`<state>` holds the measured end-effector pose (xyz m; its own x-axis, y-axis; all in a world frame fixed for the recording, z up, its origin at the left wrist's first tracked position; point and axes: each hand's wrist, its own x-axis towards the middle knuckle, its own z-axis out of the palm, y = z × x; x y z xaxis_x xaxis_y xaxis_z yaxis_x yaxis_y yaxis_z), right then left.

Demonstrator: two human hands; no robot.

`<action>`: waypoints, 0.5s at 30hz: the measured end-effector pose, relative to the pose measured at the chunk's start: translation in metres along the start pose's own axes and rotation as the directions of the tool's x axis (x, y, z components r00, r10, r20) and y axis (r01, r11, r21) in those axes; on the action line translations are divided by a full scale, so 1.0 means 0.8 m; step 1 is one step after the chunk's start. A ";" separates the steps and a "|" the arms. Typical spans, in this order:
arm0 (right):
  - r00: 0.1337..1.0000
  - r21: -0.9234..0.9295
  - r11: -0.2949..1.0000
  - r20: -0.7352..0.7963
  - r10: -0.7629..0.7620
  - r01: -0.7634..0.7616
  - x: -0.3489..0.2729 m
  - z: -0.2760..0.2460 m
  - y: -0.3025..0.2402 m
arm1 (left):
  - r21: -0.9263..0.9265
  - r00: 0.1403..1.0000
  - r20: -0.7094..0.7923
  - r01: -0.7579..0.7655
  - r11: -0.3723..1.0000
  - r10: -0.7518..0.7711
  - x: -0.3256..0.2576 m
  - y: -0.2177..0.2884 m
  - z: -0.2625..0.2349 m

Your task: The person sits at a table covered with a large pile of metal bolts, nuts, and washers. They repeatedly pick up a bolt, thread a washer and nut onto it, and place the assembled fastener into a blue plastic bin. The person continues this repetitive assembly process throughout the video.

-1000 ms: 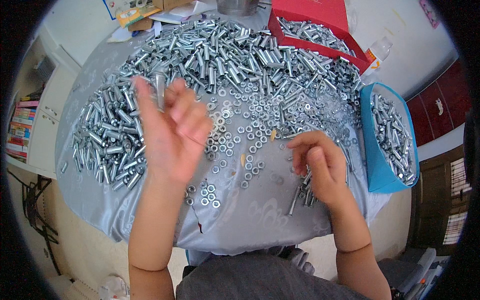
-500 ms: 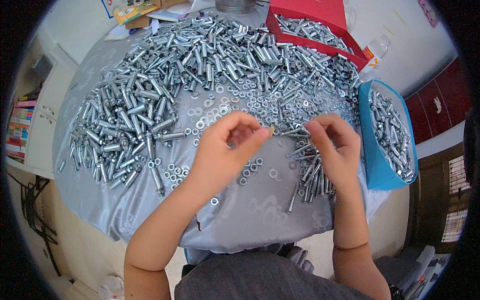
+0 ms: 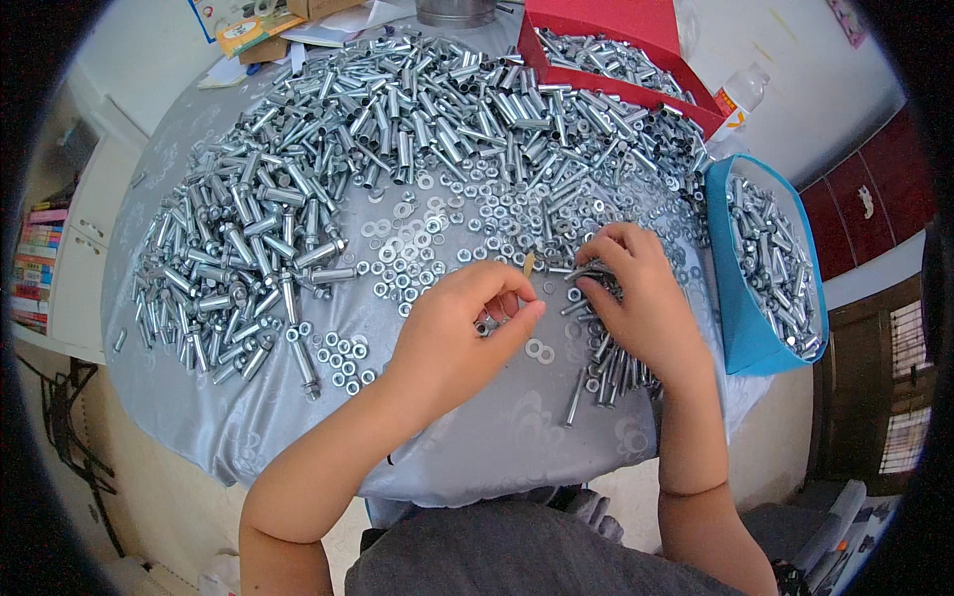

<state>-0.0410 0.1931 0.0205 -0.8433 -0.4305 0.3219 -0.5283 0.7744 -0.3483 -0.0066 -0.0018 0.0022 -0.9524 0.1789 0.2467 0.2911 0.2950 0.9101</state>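
Frankly, left hand (image 3: 452, 323) curled, right hand (image 3: 644, 303) over partly hidden bolts (image 3: 617, 377), either grip's hold unclear.

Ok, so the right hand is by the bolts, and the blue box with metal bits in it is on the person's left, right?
Not quite: the blue box with metal bits in it is on the person's right, as the head view shows. The right hand is by the bolts.
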 end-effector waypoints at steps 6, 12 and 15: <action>0.999 0.031 0.999 0.050 0.013 -0.014 0.000 -0.003 -0.002 | 0.048 1.000 0.012 -0.016 0.999 0.015 0.000 -0.001 0.001; 0.999 0.079 0.997 0.032 -0.007 0.004 0.001 -0.001 0.001 | 0.076 0.998 0.005 -0.060 0.995 0.060 0.000 -0.002 0.001; 1.000 0.118 0.993 -0.011 -0.004 0.006 0.003 -0.002 -0.001 | 0.074 0.998 -0.006 -0.059 0.996 0.060 0.000 -0.002 0.002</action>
<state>-0.0420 0.1921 0.0232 -0.8397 -0.4287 0.3333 -0.5411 0.7117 -0.4480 -0.0070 -0.0012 0.0002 -0.9338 0.1908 0.3026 0.3529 0.3523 0.8668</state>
